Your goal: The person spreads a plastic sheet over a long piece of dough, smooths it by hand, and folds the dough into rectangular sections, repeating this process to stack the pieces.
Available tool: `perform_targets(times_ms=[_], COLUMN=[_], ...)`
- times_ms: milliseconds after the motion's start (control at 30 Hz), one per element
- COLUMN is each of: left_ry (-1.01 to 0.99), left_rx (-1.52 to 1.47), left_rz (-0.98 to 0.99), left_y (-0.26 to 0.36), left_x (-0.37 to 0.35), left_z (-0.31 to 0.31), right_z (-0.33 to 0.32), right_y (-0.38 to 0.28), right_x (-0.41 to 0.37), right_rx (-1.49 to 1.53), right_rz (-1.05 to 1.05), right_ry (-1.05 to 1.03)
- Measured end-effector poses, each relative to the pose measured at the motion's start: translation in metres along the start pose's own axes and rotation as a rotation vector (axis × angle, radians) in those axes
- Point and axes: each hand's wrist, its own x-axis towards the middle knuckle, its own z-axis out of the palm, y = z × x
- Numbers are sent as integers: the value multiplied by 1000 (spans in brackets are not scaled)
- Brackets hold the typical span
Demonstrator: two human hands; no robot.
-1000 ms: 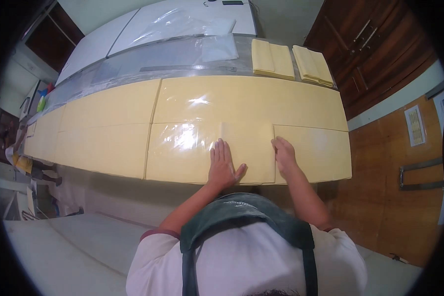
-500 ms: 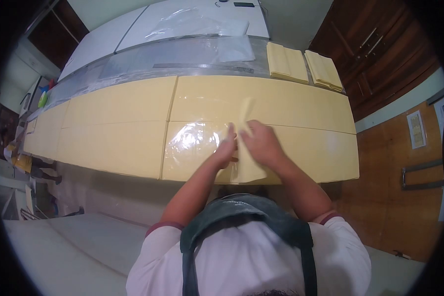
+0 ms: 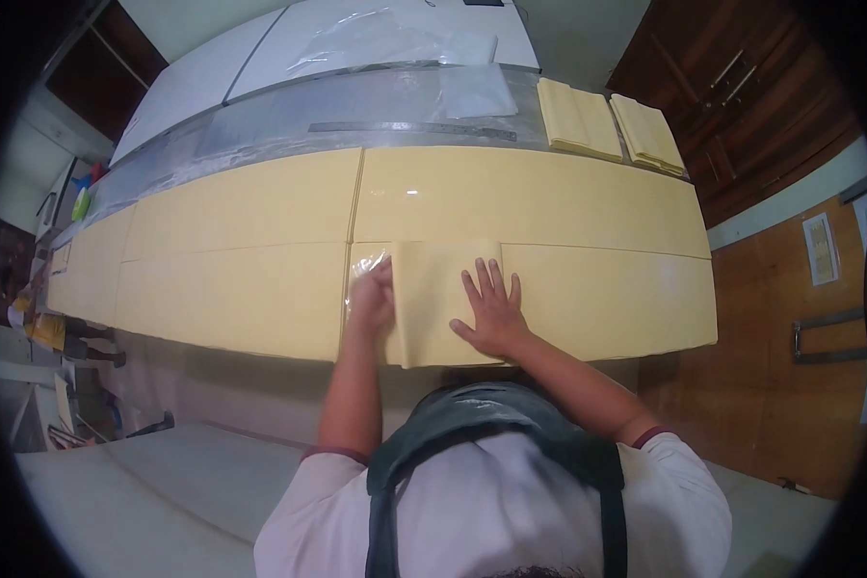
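A pale yellow, cloth-like or paper-like folded sheet point(image 3: 433, 299) lies in front of me, over the near row of larger yellow sheets. My right hand point(image 3: 496, 313) presses flat on its right part with the fingers spread. At its left edge, my left hand point(image 3: 371, 299) is curled and somewhat blurred, with the fingers closed at the edge, which stands slightly raised. Shiny clear plastic point(image 3: 368, 260) shows beside my left fingers. Underneath, the large yellow sheets point(image 3: 607, 303) spread along the table in two rows.
Two folded yellow bundles point(image 3: 580, 120) point(image 3: 648, 133) lie at the far right. A metal ruler point(image 3: 414, 129) and clear plastic point(image 3: 477, 91) rest behind the sheets. White panels point(image 3: 260, 63) stand beyond. Another person point(image 3: 48, 328) is at the far left. Wooden cabinets point(image 3: 742, 87) are right.
My hands, close together before on a narrow, upright yellow piece, have moved apart. The piece now lies wider and flatter, my right hand spread on it and my left hand further left.
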Motion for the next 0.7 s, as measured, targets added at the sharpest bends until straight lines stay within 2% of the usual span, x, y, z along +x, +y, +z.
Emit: perform_targets(times_ms=[67, 133, 167, 233, 267, 333, 367, 433, 467, 533, 600, 633, 700], left_ry=[4, 332, 335, 269, 279, 305, 326, 393, 290, 94, 97, 121, 367], left_rx=[78, 608, 607, 1585, 1578, 1460, 1452, 1335, 1202, 1719, 2069, 2069, 2063], left_rz=[-150, -198, -198, 233, 233, 390, 387, 841, 704, 681, 535, 521, 453], left_y=[33, 44, 43, 34, 29, 22, 17, 6, -4, -29, -43, -54, -76], left_x=[23, 43, 52, 62, 61, 51, 42, 15, -5, -50, -107, -129, -165], left_z=[-24, 0, 5, 12, 14, 20, 20, 20, 20, 0, 11, 6, -3], right_z=[-5, -8, -9, -12, -13, -13, -11, -6, -5, -5, -2, -2, -2], right_y=[-2, -3, -4, -5, -6, -6, -7, -7, -6, -6, -6, -7, -6], right_x=[-2, -1, -2, -2, -2, -1, -1, -1, 0, 1, 2, 2, 2], right_rx=[-63, -67, -75, -72, -67, -71, -69, -76, -84, -81, -100, -91, -84], right_rz=[-28, -30, -30, -28, -24, -23, -11, -18, -11, -35, -15, -19, -31], right_ry=[-27, -36, -44, -53, -59, -53, -45, -39, -25, -39, -24, -30, -38])
